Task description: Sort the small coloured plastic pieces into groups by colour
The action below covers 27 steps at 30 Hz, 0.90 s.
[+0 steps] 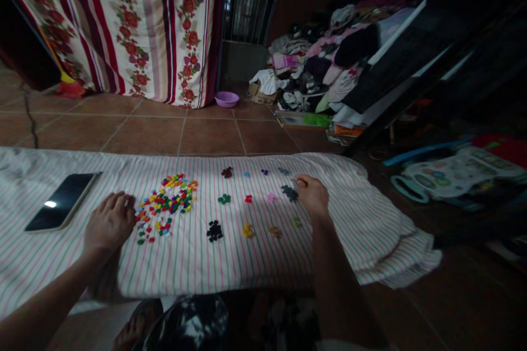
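My left hand [110,220] lies palm down on the striped cloth [173,269], fingers loosely extended, at the left edge of a mixed heap of small coloured cubes [173,197]. Thumb and fingertips of my right hand [313,196] are pinched together just above and right of a dark grey pile [290,193]; whatever they hold is too small to make out. Sorted by colour, small groups sit between the hands: black [214,231], yellow [247,230], tan [274,231], green [224,198], red [248,198], pink [270,197], brown [226,172] and lime [297,221].
A phone [61,203] lies on the cloth left of my left hand. Beyond the cloth-covered surface are a tiled floor, a purple basin [226,100], a floral curtain [152,27] and heaped clothes [321,60]. A toy panel [444,173] stands at the right.
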Available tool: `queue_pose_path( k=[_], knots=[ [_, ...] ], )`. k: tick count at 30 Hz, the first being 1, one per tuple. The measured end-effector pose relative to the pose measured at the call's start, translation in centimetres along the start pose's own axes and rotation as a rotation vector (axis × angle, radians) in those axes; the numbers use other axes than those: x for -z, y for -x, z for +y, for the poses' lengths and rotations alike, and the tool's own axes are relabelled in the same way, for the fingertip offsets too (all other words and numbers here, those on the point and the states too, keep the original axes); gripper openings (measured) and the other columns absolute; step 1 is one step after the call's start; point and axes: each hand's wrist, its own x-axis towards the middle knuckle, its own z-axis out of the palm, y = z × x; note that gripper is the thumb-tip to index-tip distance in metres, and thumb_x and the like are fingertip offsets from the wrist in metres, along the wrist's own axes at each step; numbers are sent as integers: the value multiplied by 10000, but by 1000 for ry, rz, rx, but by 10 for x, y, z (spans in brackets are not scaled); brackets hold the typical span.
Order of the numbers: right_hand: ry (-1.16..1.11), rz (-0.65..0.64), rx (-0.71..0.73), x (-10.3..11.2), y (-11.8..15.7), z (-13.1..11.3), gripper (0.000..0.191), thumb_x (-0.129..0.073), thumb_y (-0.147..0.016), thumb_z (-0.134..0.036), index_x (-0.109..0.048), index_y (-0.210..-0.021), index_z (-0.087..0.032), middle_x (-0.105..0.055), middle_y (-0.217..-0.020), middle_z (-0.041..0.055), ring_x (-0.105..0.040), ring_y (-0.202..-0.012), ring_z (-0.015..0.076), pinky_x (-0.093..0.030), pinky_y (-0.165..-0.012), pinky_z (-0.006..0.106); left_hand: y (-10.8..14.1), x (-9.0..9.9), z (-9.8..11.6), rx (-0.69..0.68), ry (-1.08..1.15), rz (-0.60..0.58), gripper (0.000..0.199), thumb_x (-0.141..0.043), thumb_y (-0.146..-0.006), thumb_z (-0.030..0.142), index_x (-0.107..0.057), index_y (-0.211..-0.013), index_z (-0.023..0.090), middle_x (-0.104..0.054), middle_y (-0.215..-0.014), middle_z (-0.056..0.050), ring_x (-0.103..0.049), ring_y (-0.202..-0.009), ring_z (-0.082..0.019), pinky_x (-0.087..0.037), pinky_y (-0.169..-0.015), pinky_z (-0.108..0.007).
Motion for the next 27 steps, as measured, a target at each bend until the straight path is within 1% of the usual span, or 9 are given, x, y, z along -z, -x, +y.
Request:
queue_pose_path(
  k=[3,6,12,16,19,23,27],
  knots=[
    [-9,-38,17,-5,0,8,351,-459,-807,-136,-758,-983,-190,-710,-957,98,-636,-913,223,-446,-856,312,0,1,1,3,22,-12,349,-318,-885,323,-576,-1042,146,-610,-1188,-211,-536,-1205,-352,-452,-978,-508],
    [-43,-62,57,-11,-1,12,346,-462,-797,-123,-764,-955,-184,-705,-966,98,-637,-932,218,-448,-887,310,0,2,2,26,50,-8,332,-337,-875,326,-578,-1039,166,-610,-1192,-201,-538,-1203,-349,-458,-963,-514],
    [-8,-95,63,-25,-1,11,346,-466,-811,-124,-760,-967,-217,-707,-984,82,-644,-918,205,-457,-856,299,0,1,2,30,44,3,314,-334,-879,335,-571,-1025,191,-616,-1184,-178,-548,-1191,-335,-469,-952,-504],
    [36,-99,92,-31,1,12,351,-453,-819,-124,-759,-960,-224,-723,-969,60,-648,-915,187,-458,-845,273,0,2,2,16,30,-5,322,-331,-875,318,-577,-1026,175,-612,-1185,-195,-551,-1183,-349,-473,-945,-513],
    [45,-111,105,-32,1,13,373,-435,-809,-101,-759,-947,-224,-735,-962,49,-654,-913,184,-460,-840,272,0,2,3,6,10,-2,324,-329,-879,309,-573,-1041,171,-610,-1195,-198,-544,-1192,-351,-470,-955,-513],
    [36,-148,73,-29,2,12,398,-411,-816,-83,-756,-969,-210,-738,-1005,65,-664,-936,195,-462,-835,280,0,2,4,21,18,10,319,-340,-877,307,-570,-1061,185,-611,-1203,-188,-551,-1185,-347,-471,-949,-519],
    [-2,-183,47,-27,0,11,410,-405,-810,-81,-751,-985,-211,-736,-1039,75,-665,-969,210,-466,-849,297,0,2,3,19,31,-5,341,-323,-887,322,-574,-1047,155,-606,-1200,-214,-546,-1188,-368,-464,-949,-526]
  ],
)
